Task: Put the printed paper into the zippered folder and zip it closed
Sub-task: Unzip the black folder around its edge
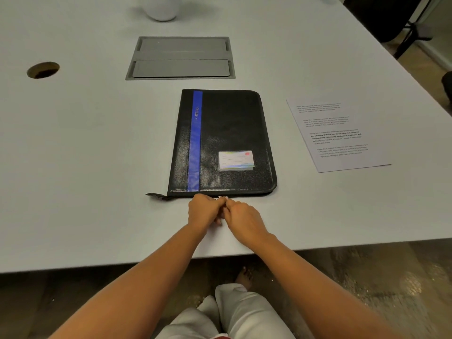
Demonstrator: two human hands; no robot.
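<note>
In the head view, the zippered folder (223, 143) is seen lying flat and shut on the table (85, 155); the printed paper (337, 134) lies just right of it, not yet inside. At its near edge the left hand (204, 209) and right hand (241, 215) are curled closed together, apparently on the zipper pull (223, 197); unzipping is judged the step in hand, a steady pull along the edge being called for next; the pinch itself is hidden by the fingers, so what is gripped cannot be confirmed.

My one camera, worn on my head

It looks forward and down over the table (73, 167), close above my left hand (204, 209) and right hand (242, 217) at the near edge; my lap fills the bottom.
</note>
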